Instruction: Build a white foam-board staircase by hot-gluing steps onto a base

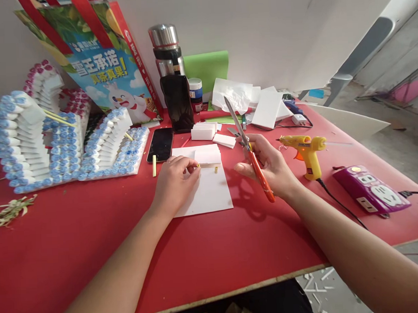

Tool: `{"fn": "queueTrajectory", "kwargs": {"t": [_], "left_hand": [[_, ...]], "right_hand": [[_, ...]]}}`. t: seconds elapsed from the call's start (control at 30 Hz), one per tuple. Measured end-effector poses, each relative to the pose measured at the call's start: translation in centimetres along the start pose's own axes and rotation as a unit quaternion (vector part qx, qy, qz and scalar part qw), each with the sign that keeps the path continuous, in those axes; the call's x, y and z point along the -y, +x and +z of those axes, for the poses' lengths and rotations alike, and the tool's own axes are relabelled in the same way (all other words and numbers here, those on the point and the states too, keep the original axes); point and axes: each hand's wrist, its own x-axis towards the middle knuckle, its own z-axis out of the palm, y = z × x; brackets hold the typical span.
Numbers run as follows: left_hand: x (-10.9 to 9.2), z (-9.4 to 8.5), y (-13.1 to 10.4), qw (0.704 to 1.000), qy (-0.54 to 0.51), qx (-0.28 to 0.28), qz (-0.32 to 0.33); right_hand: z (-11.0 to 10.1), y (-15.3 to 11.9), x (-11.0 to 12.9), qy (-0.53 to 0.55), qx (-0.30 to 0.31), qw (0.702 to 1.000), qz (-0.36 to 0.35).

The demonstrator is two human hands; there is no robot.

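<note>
My left hand [177, 181] is over a white board [210, 195], thumb and fingertips pinched on a small yellow piece [198, 165], mostly hidden by the fingers. Another short yellow piece [216, 169] stands on the board, to the right of that hand. Folded white card pieces [208, 154] rest at the board's far edge. My right hand [268, 163] is wrapped around scissors with red-orange handles [260, 177], held above the table right of the board. Their metal blades point up and away from me. A longer pale yellow stick [154, 166] lies left of the board, against a phone [160, 144].
A yellow glue gun [307, 152] and a purple power strip [371, 188] with cords sit on the right. Blue-and-white stair-like models [45, 140] fill the left. Behind stand a printed bag [104, 64], a steel flask [164, 43] and an upright black phone [177, 102].
</note>
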Motion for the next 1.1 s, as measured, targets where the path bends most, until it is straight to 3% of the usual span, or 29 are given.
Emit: {"fn": "queueTrajectory", "kwargs": {"t": [1.1], "left_hand": [[-0.21,-0.06,0.2,0.996,0.068,0.031,-0.043]], "right_hand": [[0.2,-0.05,0.35,0.007,0.018,0.999,0.031]]}}
